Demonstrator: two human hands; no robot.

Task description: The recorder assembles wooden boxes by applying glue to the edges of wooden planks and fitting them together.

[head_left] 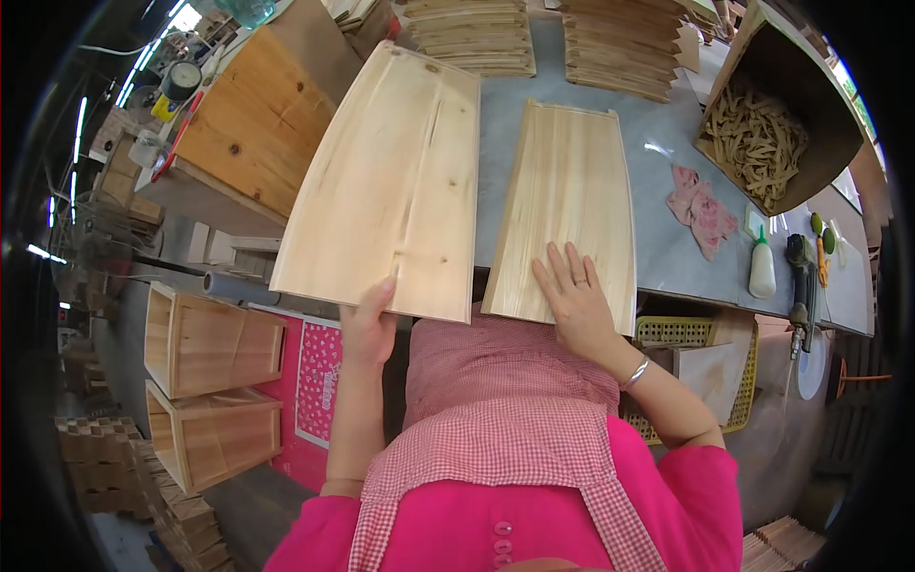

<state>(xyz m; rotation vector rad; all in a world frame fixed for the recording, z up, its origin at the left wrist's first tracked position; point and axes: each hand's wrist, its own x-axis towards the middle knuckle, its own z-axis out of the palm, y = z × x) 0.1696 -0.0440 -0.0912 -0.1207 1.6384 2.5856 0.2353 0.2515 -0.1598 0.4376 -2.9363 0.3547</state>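
My left hand grips the near edge of a pale wooden panel, thumb on top and the fingers hidden beneath. The panel tilts up on the left and shows knots and a dark grain streak. To its right, a second, narrower wooden panel lies on the grey worktable, its near end reaching past the table edge. My right hand rests flat on that panel's near part, fingers stretched out. A bracelet circles the right wrist.
Stacked wooden pieces stand at the back. On the right are a box of thin wood strips, a pink cloth, a white squeeze bottle and an air-gun-like tool. Wooden boxes sit low on the left; a yellow crate is under the table.
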